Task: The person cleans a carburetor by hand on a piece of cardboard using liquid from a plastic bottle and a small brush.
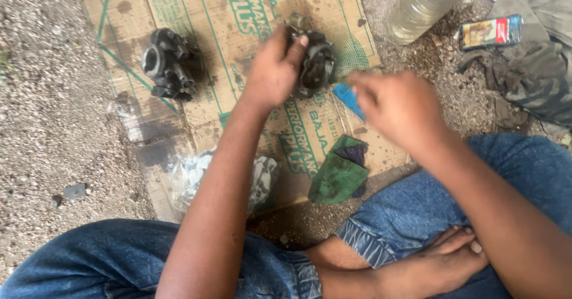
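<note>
- Far left: gravel ground (42, 114), grey and stony, carrying a flattened brown cardboard sheet with green printing (232, 13).
- On the left part of the cardboard lies a dark, greasy metal carburettor body (171, 64), on its side, with a round bore facing left. It is untouched and well apart from both hands.
- Below it, at the cardboard's near edge, sits a crumpled clear plastic bag with white and dark contents (196, 177).
- Left hand (273, 71): fingers closed around a second blackened metal carburettor (316, 63), thumb across its top. The part is held just above the middle of the cardboard. Its casting is dark, oily and irregular, with a curved rim towards the right.
- Beneath the hands lie a small blue flat strip (347, 99) and a folded green cloth with a dark purple patch (339, 174).
- Right hand (396, 105): blurred, fingers curled inward just beside the held carburettor. Whether they grip anything cannot be told.
- Upper right: a clear plastic bottle lying tilted (426, 4), then a small rectangular packet in red, yellow and blue (491, 32), beside a heap of dark camouflage cloth (536, 75).
</note>
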